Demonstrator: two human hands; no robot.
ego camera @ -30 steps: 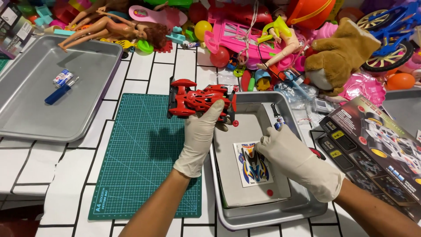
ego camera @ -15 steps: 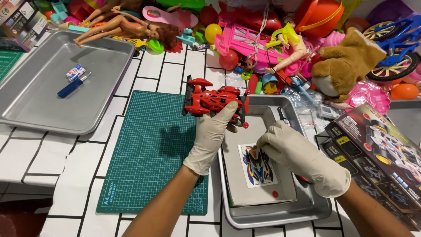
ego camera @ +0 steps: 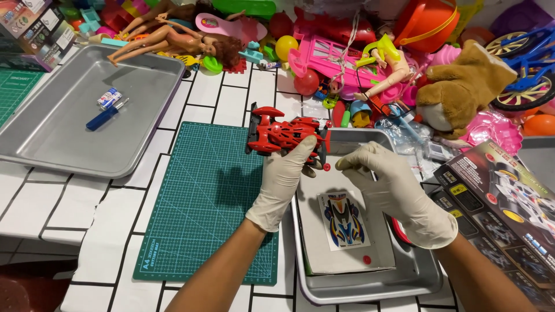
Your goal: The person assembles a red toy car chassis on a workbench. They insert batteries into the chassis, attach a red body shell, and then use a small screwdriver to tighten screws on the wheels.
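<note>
The left hand [ego camera: 283, 182], in a white glove, grasps the red plastic toy racing car [ego camera: 286, 136] from below, over the seam between the green cutting mat [ego camera: 202, 202] and the small metal tray [ego camera: 370, 283]; its long axis runs from 9 to 3 o'clock. The gloved right hand [ego camera: 399, 193] is curled just at 3 o'clock of the car, but I cannot tell what it pinches. Compared with half a second ago, both hands keep the same places.

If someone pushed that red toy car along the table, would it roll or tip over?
The red toy car, held in the left hand, has wheels at both ends, so it would probably roll. It looks low and wide, so tipping seems unlikely. Being small plastic, it is likely light, and its thin wing may snap if squeezed.
</note>
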